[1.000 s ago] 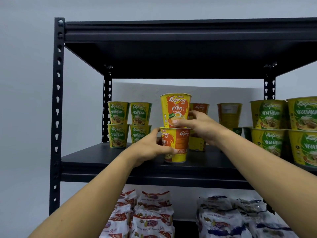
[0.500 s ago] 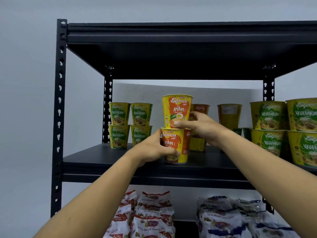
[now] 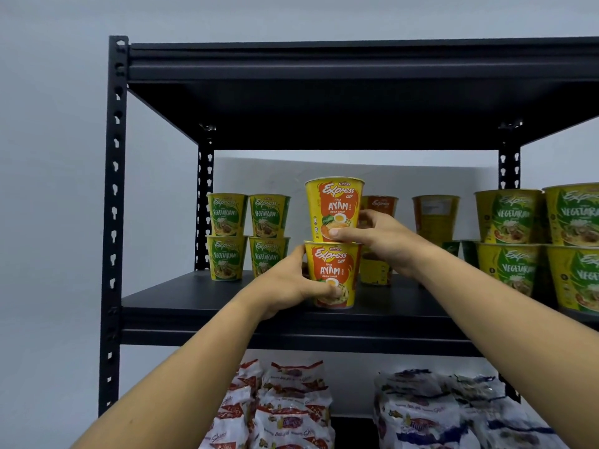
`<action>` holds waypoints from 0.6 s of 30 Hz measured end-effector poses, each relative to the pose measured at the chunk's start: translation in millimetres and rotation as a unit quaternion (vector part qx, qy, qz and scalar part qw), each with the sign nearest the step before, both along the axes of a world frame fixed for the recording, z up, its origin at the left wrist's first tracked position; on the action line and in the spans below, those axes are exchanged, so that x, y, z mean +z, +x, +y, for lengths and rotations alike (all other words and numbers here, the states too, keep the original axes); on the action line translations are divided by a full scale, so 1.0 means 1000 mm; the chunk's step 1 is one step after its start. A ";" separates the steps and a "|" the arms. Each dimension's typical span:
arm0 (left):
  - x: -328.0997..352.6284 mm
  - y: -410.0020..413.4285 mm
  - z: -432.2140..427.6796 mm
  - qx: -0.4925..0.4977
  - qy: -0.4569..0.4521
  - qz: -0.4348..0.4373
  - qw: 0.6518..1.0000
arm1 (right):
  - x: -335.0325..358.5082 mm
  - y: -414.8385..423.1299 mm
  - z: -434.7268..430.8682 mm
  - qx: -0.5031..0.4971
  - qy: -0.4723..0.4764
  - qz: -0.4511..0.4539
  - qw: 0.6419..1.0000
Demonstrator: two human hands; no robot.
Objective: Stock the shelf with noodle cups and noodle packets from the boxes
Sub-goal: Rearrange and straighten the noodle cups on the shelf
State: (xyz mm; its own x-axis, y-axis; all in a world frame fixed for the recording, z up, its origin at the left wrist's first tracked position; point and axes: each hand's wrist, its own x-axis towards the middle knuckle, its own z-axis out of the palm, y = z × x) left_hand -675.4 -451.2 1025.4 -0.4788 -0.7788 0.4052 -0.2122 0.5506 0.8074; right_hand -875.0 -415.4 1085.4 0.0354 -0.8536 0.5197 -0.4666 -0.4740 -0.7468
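black shelf [image 3: 194, 299]: left hand [image 3: 291, 283] grips lower ayam cup [image 3: 337, 264], right hand [image 3: 379, 238] grips upper cup [image 3: 334, 202], hiding cups behind [image 3: 381, 202].

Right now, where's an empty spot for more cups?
The shelf board is bare at front-left, before the left Vegetarian stacks, beside the lower Ayam cup the left hand grips. The right hand holds the upper Ayam cup. A narrower strip lies between that lower cup and the right Vegetarian stacks. The right end is crowded.
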 end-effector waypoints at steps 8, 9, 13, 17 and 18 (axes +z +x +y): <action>0.000 -0.003 0.001 0.025 -0.019 -0.008 0.999 | -0.002 0.001 -0.001 -0.006 -0.004 -0.007 1.000; 0.000 -0.003 0.002 0.026 -0.021 -0.009 0.999 | -0.003 0.001 -0.001 -0.008 -0.005 -0.008 1.000; -0.002 -0.002 0.001 0.028 -0.025 -0.012 0.999 | -0.004 0.003 0.000 -0.023 -0.013 -0.008 1.000; -0.001 -0.002 -0.001 0.029 -0.027 -0.013 0.999 | -0.006 0.005 -0.001 -0.031 -0.018 -0.018 0.999; -0.001 -0.002 0.000 0.030 -0.027 -0.014 0.999 | -0.007 0.005 -0.002 -0.032 -0.017 -0.020 0.999</action>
State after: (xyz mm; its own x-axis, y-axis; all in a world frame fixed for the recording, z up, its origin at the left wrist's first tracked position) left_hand -677.9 -451.6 1023.9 -0.4447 -0.7836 0.4339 -0.2685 0.5788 0.7700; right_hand -869.6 -417.4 1078.4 -0.0408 -0.8355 0.5480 -0.4666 -0.4690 -0.7499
